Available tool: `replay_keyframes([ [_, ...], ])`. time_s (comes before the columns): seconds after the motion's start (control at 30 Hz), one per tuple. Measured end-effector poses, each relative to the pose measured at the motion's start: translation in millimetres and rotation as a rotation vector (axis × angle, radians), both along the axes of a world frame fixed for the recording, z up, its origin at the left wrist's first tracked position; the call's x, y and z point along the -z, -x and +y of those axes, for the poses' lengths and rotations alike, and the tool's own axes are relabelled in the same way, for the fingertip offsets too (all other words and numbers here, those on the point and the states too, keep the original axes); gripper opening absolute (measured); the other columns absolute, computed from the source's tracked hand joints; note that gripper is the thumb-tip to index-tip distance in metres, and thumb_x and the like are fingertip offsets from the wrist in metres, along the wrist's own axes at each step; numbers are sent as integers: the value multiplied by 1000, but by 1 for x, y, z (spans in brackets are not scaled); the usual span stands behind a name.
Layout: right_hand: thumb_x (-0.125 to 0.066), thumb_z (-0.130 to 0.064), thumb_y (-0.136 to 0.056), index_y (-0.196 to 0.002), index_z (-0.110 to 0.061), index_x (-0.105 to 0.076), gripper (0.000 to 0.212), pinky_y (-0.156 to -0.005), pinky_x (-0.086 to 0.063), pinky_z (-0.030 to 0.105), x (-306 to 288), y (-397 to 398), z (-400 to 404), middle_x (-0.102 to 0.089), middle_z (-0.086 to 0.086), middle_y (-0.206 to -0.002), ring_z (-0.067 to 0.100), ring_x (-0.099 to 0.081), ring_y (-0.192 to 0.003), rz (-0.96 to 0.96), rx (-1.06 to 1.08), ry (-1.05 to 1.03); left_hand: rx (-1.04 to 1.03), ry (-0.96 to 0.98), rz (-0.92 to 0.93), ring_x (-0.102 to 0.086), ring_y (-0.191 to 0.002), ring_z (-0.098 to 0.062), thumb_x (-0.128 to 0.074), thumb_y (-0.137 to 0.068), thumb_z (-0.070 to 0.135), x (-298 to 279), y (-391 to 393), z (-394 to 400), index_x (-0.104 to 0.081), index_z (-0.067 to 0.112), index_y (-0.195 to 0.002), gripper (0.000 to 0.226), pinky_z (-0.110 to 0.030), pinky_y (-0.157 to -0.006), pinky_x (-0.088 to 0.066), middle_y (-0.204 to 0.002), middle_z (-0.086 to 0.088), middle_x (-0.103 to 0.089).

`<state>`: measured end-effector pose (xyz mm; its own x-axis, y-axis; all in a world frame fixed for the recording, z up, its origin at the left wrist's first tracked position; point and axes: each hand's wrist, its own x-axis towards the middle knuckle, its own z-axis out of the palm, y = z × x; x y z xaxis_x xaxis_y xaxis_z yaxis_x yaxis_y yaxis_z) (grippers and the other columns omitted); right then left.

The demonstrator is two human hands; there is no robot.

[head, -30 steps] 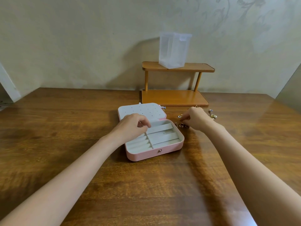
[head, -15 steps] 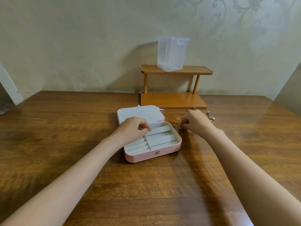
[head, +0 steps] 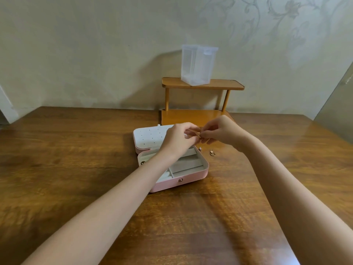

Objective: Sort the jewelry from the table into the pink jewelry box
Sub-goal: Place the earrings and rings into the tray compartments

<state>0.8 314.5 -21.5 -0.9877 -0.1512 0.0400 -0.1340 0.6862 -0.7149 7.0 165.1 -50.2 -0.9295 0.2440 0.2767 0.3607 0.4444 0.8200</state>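
The pink jewelry box [head: 191, 176] lies open on the wooden table, with white slots inside and its white dotted lid [head: 150, 138] folded back. Above the box's far right corner my left hand [head: 179, 139] and my right hand [head: 219, 133] meet fingertip to fingertip. Between them they pinch a small gold earring [head: 198, 135]. Two more pieces lie on the table beside the box: a gold ring-shaped piece [head: 212, 153] and a tiny one [head: 200, 149] by the box's edge. Other jewelry behind my hands is hidden.
A two-tier wooden stand [head: 202, 115] sits just behind the box against the wall, with a clear plastic container [head: 198, 65] on its top shelf. The table [head: 76, 159] runs wide to left and right.
My right hand has lifted off the table with an earring and moved left. My left hand rose from the box's slots to meet it, and both now pinch the piece.
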Motion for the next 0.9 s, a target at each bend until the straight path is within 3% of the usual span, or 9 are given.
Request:
replay_keyframes([
  [0.17,-62,-5,-86,-91,0,-69,10,-68,-58,23,8,-5,16,-71,12,-83,16,-68,-73,-174,100,258,-33,-2,-76,-69,-79,-15,-68,-83,9,0,5,14,-71,9,-95,13,-27,-78,-57,-88,-7,-71],
  [0.27,-62,-7,-86,-88,0,-69,10,-63,-57,21,15,-7,26,-70,10,-80,15,-67,-69,-223,168,294,-41,65,-98,-68,-72,-13,-66,-84,8,2,7,15,-71,7,-95,12,-27,-79,-56,-85,-6,-70],
  [0.4,-59,-5,-87,-86,2,-66,10,-55,-53,18,28,-7,33,-67,10,-75,13,-62,-61,-235,257,70,-94,101,-132,-65,-69,-9,-66,-85,9,4,11,12,-69,9,-95,11,-27,-78,-55,-81,-4,-68],
  [0.57,-64,-8,-85,-95,2,-65,14,-63,-57,20,31,-12,24,-69,14,-82,17,-66,-68,-119,90,396,-89,111,-153,-62,-63,-9,-66,-84,10,2,11,19,-71,8,-92,10,-27,-79,-55,-76,-4,-67],
  [0.7,-66,-10,-84,-85,-1,-69,9,-62,-56,19,29,-10,21,-70,12,-77,13,-67,-64,-17,65,299,-77,96,-197,-62,-65,-9,-67,-84,12,2,11,23,-71,8,-93,11,-28,-82,-54,-78,-5,-67],
  [0.8,-66,-12,-85,-81,-5,-68,8,-59,-56,20,33,-8,27,-69,9,-76,13,-66,-64,-50,138,285,-116,60,-209,-64,-67,-11,-67,-84,12,4,12,17,-70,7,-92,10,-28,-79,-55,-79,-6,-68],
  [0.9,-67,-12,-84,-77,-8,-69,8,-50,-49,17,43,-8,32,-66,3,-69,11,-62,-60,-169,145,12,-100,-110,-280,-68,-75,-15,-66,-85,7,4,12,5,-69,0,-94,12,-26,-76,-56,-84,-10,-69],
])
